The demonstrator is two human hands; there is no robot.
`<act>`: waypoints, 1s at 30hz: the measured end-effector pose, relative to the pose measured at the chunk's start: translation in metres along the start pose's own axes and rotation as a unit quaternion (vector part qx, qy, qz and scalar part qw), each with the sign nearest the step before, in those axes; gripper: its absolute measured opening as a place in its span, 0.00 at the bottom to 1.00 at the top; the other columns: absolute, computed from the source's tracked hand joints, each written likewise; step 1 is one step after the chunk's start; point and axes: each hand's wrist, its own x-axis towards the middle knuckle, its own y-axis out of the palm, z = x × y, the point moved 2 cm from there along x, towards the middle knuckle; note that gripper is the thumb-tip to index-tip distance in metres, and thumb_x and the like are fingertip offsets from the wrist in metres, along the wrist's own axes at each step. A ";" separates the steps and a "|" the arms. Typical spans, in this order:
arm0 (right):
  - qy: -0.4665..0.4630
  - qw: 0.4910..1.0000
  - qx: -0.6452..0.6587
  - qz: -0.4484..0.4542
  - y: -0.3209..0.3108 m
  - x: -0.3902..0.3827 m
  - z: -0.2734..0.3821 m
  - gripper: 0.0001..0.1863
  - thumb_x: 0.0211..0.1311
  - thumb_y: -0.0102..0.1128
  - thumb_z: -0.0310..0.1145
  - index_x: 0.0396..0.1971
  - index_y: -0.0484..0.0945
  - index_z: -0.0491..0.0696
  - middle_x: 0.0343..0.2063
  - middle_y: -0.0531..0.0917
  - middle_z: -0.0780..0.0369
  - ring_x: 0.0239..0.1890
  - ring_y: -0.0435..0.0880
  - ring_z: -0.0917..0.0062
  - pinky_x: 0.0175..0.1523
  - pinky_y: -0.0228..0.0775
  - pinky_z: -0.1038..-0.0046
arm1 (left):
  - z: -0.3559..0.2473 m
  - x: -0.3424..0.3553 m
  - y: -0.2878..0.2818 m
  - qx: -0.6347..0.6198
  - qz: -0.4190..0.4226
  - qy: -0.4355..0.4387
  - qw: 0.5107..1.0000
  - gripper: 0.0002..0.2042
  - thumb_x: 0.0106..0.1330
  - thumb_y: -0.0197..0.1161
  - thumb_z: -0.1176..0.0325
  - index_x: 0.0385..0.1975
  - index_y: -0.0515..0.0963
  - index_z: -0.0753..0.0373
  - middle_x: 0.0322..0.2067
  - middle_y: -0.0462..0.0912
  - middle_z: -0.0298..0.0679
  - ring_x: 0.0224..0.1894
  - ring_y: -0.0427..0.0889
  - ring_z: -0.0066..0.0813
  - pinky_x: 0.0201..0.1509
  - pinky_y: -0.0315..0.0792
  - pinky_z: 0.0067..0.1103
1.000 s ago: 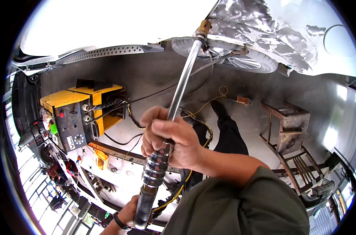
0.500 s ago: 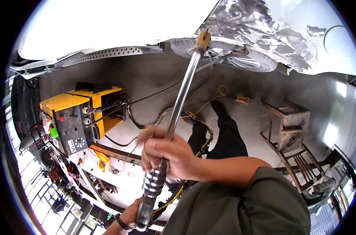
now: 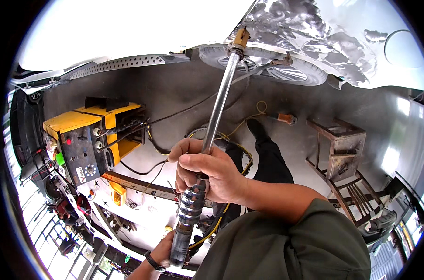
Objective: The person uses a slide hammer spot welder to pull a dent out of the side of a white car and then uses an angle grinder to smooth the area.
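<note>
A slide hammer dent puller (image 3: 220, 106) with a bright steel rod slants across the view. Its brass-coloured tip (image 3: 241, 37) reaches the bare-metal patch (image 3: 291, 23) on a white car panel, above the wheel (image 3: 286, 72); I cannot tell how it is attached. Around the rod, just ahead of the ribbed sliding weight (image 3: 192, 205), curls my right hand (image 3: 212, 171), its thumb across the front. My left hand (image 3: 163, 249), with a dark band at the wrist, grips the rear handle (image 3: 180, 247); its fingers are mostly hidden behind it.
A yellow and black welding machine (image 3: 83, 140) stands left, its cables running over the floor. An orange grinder (image 3: 286, 119) with a yellow cord lies beyond my feet. A worn wooden stool (image 3: 344, 154) stands right. A yellow tool (image 3: 117, 192) lies on a white surface.
My right hand has moved slightly up and right, and its blurred fingers now show clearly around the rod. The puller's handle end has shifted a little up and right.
</note>
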 end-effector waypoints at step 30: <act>0.006 1.000 -0.027 -0.014 0.001 -0.010 0.016 0.13 0.66 0.56 0.34 0.46 0.74 0.44 0.18 0.71 0.68 0.23 0.73 0.83 0.39 0.73 0.71 | 0.010 0.008 0.035 -0.035 0.037 0.011 0.999 0.16 0.74 0.51 0.62 0.57 0.64 0.58 0.28 0.82 0.45 0.22 0.85 0.37 0.24 0.83 0.30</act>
